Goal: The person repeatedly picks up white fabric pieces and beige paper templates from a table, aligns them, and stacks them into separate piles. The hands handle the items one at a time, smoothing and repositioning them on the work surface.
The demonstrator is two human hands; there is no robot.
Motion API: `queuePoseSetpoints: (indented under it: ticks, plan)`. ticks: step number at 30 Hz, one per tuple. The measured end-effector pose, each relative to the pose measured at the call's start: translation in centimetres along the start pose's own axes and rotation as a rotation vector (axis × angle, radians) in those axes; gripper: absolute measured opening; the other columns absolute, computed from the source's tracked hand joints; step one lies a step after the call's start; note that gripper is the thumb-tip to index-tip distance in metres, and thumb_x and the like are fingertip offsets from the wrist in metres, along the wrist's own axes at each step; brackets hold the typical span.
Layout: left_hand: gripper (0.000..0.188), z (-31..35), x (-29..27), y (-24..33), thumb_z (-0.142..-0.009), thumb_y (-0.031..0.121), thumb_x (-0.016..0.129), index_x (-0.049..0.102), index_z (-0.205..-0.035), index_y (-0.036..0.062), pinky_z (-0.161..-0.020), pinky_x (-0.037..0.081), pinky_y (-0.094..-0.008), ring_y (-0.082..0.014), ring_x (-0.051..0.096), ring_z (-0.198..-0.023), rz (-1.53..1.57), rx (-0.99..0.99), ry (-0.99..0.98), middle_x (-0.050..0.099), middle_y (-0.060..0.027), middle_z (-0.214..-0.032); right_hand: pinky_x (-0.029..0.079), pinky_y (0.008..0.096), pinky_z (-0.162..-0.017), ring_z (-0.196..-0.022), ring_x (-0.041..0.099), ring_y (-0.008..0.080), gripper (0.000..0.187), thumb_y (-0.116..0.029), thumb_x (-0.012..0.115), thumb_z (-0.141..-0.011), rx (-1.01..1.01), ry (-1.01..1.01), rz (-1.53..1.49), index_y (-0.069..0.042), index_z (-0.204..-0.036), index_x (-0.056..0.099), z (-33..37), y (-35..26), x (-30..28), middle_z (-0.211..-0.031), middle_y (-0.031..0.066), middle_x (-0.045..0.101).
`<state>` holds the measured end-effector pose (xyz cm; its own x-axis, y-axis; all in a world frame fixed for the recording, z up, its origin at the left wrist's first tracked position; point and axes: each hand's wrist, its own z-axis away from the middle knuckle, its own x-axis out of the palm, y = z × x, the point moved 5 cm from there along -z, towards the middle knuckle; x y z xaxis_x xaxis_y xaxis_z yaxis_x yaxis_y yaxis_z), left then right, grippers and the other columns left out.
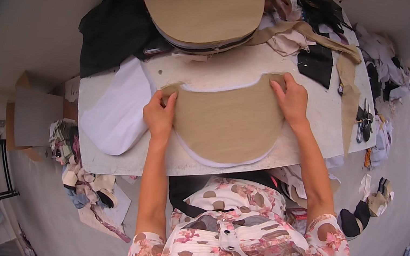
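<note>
A half-round khaki fabric panel [227, 124] lies spread on the white table [311, 147] in front of me. A white layer [210, 162] shows beneath it along the curved edge and the scooped top. My left hand [160, 113] pinches the panel's upper left corner, thumb on top. My right hand [292, 99] grips the upper right corner between thumb and fingers. Left of the panel lies a rounded white piece [116, 109], close to my left wrist. Beyond the panel is a stack of half-round tan pieces [209, 11], with darker layers at its lower edge.
Black cloth [115, 32] is heaped at the far left. Tan strips [349, 82] trail down the right side, near scissors [364, 123] at the edge. Fabric scraps [91, 184] lie on the floor at left, others [366, 211] at right. A cardboard box [34, 117] stands left.
</note>
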<state>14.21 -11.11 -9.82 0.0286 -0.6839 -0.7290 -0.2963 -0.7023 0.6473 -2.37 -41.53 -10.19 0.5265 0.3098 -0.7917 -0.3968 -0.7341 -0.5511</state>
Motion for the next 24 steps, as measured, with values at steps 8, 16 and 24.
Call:
queuePoseSetpoints:
  ticks: [8, 16, 24]
  plan:
    - [0.036, 0.5, -1.6, 1.8, -0.082, 0.026, 0.07, 0.062, -0.11, 0.0041, -0.064, 0.044, -0.0305, -0.0172, 0.053, -0.069, -0.034, 0.027, 0.032, 0.061, -0.0077, -0.079, 0.048, 0.0403, -0.061, -0.074, 0.063, 0.028, 0.033, -0.03, 0.068, -0.082, 0.006, 0.104, 0.083, -0.007, -0.103, 0.057, 0.4, -1.6, -1.8, -0.081, 0.0089, 0.065]
    - [0.069, 6.4, 0.8, 6.3, -0.079, 0.04, 0.069, 0.046, -0.138, 0.0135, -0.111, 0.01, -0.0587, -0.038, 0.018, -0.141, -0.247, 0.565, -0.271, 0.024, -0.0164, -0.152, 0.012, 0.0601, -0.11, -0.14, 0.012, 0.0426, 0.073, -0.044, 0.063, -0.082, -0.339, -0.178, 0.179, -0.012, -0.142, 0.038, 5.4, -7.6, -1.2, -0.152, 0.0199, 0.019]
    - [0.08, 7.0, 1.9, 5.1, -0.072, 0.051, 0.072, 0.044, -0.14, 0.0184, -0.109, 0.008, -0.0636, -0.0455, 0.013, -0.14, -0.23, 0.549, -0.335, 0.02, -0.02, -0.152, 0.007, 0.0612, -0.111, -0.14, 0.01, 0.0433, 0.074, -0.048, 0.063, -0.081, -0.367, -0.255, 0.252, -0.012, -0.142, 0.039, 6.3, -6.2, 1.3, -0.151, 0.0217, 0.02]
